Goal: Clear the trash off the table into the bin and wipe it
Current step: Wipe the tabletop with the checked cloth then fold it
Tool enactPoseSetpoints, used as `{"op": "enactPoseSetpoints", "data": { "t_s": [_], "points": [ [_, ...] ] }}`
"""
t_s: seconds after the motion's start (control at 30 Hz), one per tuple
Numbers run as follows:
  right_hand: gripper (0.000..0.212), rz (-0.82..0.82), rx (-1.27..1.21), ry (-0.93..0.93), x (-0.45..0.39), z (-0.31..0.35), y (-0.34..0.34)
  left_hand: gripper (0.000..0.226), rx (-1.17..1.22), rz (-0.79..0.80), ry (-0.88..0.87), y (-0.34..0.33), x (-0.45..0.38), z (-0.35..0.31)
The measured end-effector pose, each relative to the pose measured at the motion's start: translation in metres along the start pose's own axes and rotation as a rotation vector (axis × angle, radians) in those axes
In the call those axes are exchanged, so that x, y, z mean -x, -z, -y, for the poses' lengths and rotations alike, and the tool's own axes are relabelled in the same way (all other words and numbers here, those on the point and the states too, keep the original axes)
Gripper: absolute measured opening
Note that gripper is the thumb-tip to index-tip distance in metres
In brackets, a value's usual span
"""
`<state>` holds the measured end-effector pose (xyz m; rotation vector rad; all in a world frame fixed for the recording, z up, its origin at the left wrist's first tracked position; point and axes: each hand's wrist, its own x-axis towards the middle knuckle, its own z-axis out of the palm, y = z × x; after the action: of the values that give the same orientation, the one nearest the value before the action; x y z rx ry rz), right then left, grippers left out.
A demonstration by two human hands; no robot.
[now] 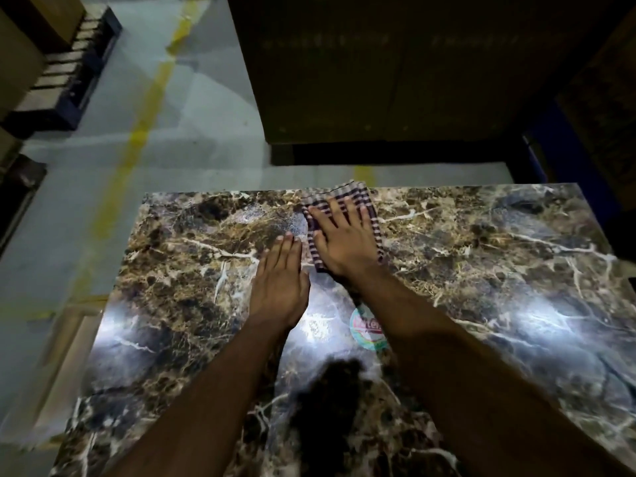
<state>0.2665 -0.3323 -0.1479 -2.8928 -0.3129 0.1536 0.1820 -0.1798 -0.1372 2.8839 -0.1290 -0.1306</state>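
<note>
Head view: your right hand (344, 239) presses flat, fingers spread, on the cloth (375, 215) at the worktop's (499, 270) far edge; your left hand (278, 284) lies open beside it, gripping nothing. No trash shows. Push further and the cloth may slide off that edge.

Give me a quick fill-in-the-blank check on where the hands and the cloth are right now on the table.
1. The right hand presses flat on the purple-and-white checked ____.
2. The left hand lies flat on the bare brown marble-patterned table, just to the ____ of the checked cloth.
3. The cloth lies at the table's ____ edge.
4. A round sticker with red lettering shows between the two ____.

Missing words: cloth; left; far; forearms
</note>
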Motion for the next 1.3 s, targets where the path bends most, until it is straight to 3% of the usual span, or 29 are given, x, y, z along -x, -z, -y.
{"op": "enactPoseSetpoints", "data": {
  "t_s": [0.2, 0.37, 0.57, 0.7, 0.8, 0.93, 1.13, 1.3],
  "points": [
    [0.055, 0.005, 0.029, 0.165, 0.006, -0.020, 0.004, 0.060, -0.007, 0.004, 0.044, -0.004, -0.025, -0.010],
    [0.057, 0.011, 0.025, -0.011, -0.019, -0.044, 0.011, 0.060, 0.038, 0.006, -0.056, -0.006, -0.037, -0.029],
    [0.057, 0.008, 0.067, 0.100, 0.005, -0.068, 0.013, 0.059, -0.006, -0.033, -0.024, -0.016, -0.050, -0.054],
    [0.057, 0.022, 0.076, -0.036, -0.003, -0.109, 0.024, 0.058, 0.024, -0.017, -0.066, -0.017, -0.049, -0.059],
    [0.059, 0.007, 0.060, -0.083, -0.013, -0.091, 0.022, 0.059, 0.003, -0.009, -0.099, -0.018, -0.051, -0.063],
    [0.058, 0.017, 0.069, 0.040, 0.035, -0.089, 0.016, 0.059, -0.003, -0.007, -0.081, -0.019, -0.046, -0.067],
    [0.058, -0.003, 0.056, -0.143, 0.059, -0.099, 0.016, 0.058, -0.005, -0.009, -0.115, -0.022, -0.020, -0.075],
    [0.056, -0.004, 0.046, -0.027, 0.112, -0.079, 0.011, 0.057, 0.005, 0.004, -0.139, -0.028, -0.001, -0.079]
  ]
}}
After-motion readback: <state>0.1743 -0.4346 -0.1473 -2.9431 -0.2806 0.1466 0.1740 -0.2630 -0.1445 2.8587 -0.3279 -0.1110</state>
